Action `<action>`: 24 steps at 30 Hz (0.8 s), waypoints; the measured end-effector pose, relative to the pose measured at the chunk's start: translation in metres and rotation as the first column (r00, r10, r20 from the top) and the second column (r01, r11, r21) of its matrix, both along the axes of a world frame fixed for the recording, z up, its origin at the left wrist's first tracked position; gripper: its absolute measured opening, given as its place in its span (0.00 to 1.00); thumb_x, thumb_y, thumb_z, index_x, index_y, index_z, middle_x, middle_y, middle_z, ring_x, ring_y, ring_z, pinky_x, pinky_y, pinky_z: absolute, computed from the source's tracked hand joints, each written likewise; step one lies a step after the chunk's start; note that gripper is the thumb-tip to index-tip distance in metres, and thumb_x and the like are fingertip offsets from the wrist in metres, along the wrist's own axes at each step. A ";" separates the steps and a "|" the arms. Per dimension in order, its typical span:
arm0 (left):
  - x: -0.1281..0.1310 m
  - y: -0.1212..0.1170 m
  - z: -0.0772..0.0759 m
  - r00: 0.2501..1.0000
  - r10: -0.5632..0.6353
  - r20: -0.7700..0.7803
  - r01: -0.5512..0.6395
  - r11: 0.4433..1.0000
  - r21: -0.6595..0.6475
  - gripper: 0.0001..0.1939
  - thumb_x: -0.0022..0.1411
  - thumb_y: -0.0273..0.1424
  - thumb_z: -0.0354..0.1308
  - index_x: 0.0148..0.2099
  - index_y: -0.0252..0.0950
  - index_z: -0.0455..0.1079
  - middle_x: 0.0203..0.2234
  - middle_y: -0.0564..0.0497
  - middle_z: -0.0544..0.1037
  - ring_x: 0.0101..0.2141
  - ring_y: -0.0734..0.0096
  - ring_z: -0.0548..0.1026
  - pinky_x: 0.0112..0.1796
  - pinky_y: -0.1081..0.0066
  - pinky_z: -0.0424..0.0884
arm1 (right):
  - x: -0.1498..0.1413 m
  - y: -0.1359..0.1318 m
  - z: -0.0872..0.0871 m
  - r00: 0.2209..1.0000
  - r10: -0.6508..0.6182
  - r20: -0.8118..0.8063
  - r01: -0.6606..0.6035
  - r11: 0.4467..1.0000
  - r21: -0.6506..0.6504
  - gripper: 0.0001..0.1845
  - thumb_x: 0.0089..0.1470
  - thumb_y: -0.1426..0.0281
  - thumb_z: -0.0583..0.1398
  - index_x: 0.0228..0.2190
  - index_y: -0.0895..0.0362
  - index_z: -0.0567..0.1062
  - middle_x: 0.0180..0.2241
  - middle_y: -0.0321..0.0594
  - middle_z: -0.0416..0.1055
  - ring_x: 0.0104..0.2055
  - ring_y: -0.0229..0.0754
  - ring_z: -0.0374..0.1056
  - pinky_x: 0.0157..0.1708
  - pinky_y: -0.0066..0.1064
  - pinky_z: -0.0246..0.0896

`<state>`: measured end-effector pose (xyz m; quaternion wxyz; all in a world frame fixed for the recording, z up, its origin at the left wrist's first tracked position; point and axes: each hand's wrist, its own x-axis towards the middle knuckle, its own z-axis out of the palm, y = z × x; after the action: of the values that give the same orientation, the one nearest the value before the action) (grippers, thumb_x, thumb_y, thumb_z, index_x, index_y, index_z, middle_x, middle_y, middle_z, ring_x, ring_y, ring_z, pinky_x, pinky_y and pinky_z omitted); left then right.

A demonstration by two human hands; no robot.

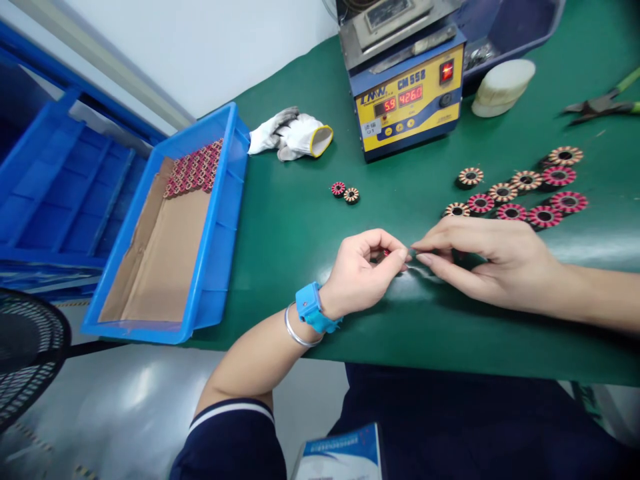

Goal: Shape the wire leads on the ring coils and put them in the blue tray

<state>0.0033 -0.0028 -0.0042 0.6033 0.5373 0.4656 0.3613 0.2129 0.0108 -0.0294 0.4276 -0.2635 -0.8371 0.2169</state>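
1. Two small rings (345, 192) are sitting side by side on the green table (290, 227); white gloves (300, 137) are lying farther back, left of a machine (407, 97) that is showing red numbers; a blue bin (215, 280) is standing at the left, with rows of red rings (195, 170) filling its far end.
2. The left hand (363, 270) is pointing right, with a blue band (315, 307) going round its wrist; the right hand (505, 260) is facing it, just in front of a bunch of red and tan rings (527, 180).
3. The left thumb and finger are pinching tight around a small red piece (385, 253), mostly hiding it; the right fingertips are nearly closing, but I cannot tell what they are holding.
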 end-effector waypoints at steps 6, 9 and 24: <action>0.001 -0.002 0.000 0.999 -0.041 -0.012 0.041 0.999 0.019 0.13 0.58 0.35 0.69 0.32 0.33 0.70 0.26 0.50 0.78 0.24 0.79 0.71 0.27 0.76 0.69 | -0.001 0.000 0.006 1.000 -0.005 0.028 0.006 0.999 -0.040 0.05 0.62 0.77 0.62 0.34 0.56 0.77 0.27 0.35 0.74 0.25 0.32 0.67 0.26 0.26 0.64; 0.002 -0.003 0.001 0.997 -0.058 -0.054 0.060 0.998 0.029 0.10 0.59 0.33 0.66 0.32 0.33 0.70 0.25 0.50 0.77 0.24 0.78 0.72 0.25 0.77 0.67 | -0.001 0.000 0.010 0.998 0.016 0.063 -0.012 0.998 -0.062 0.07 0.61 0.77 0.61 0.30 0.56 0.75 0.25 0.33 0.72 0.23 0.31 0.64 0.24 0.24 0.61; -0.001 0.000 0.008 0.993 -0.106 0.058 0.113 0.983 -0.142 0.07 0.59 0.27 0.66 0.33 0.31 0.71 0.27 0.50 0.79 0.27 0.79 0.77 0.29 0.79 0.74 | 0.018 0.014 0.001 0.955 -0.043 0.292 -0.124 0.840 0.528 0.11 0.66 0.76 0.58 0.49 0.56 0.74 0.42 0.43 0.79 0.38 0.45 0.74 0.36 0.38 0.70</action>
<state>0.0019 -0.0024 0.0040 0.6712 0.5077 0.4450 0.3060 0.2308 0.0247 -0.0282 0.3511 -0.1434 -0.9233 -0.0601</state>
